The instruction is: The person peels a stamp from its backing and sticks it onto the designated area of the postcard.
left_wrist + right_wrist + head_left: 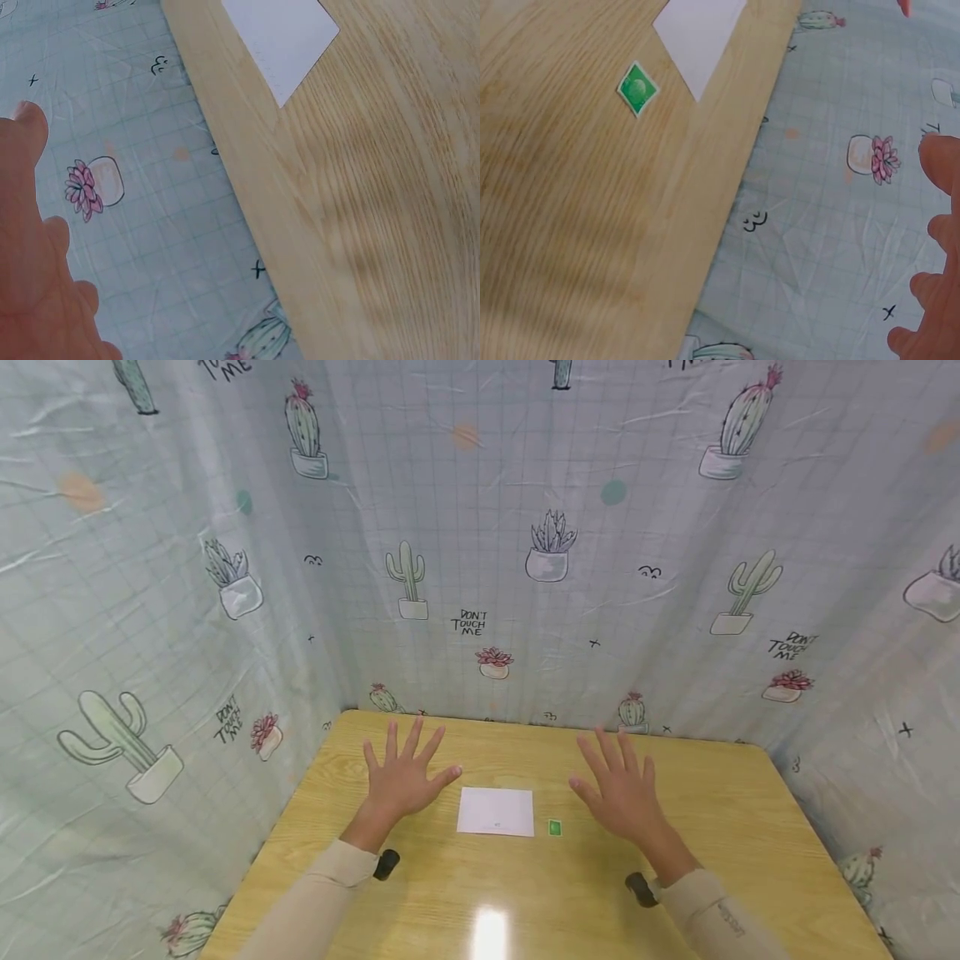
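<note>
A white envelope-like paper rectangle [495, 814] lies flat on the wooden table, with a tiny faint mark near its front edge. Just right of it lies a small green stamp [555, 828] with a white border, also visible as a green diamond shape [637, 89] in the right wrist view. My left hand [405, 783] hovers left of the paper with fingers spread and straight. To the right of the stamp, my right hand [621, 792] is held up the same way. Neither hand touches the paper or the stamp.
The wooden table [600, 918] has a bright glare at its front middle. A curtain [480, 527] printed with cacti hangs behind the table and along both sides. Dark wrist devices [387, 865] sit under both cuffs.
</note>
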{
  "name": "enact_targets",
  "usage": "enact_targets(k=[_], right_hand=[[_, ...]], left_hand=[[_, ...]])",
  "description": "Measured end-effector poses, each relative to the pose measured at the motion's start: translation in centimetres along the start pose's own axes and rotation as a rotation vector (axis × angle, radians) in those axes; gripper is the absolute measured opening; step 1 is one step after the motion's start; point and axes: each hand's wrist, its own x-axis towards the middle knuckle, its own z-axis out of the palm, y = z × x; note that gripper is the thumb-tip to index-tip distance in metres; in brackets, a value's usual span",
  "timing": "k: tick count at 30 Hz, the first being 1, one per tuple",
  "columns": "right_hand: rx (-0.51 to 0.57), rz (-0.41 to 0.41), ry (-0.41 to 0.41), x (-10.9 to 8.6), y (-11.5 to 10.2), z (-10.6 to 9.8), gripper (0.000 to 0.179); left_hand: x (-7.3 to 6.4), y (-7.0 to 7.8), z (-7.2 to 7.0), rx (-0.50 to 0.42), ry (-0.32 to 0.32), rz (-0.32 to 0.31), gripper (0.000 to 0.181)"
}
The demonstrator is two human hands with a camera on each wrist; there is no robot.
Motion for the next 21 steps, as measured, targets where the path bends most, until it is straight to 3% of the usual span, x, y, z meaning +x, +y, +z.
enact_targets(k=[10, 21], right_hand=[[-0.001, -0.007, -0.011, -0.1, 0.0, 0.9, 0.071], [0.028, -0.048, 0.034, -0.5, 0.3, 2.1, 0.069]], left_hand=[[-0.3, -0.3, 1.1, 0.003, -0.025, -0.011, 0.084], [-0.8, -0.8, 2.4, -0.013, 0.009, 0.001, 0.082]])
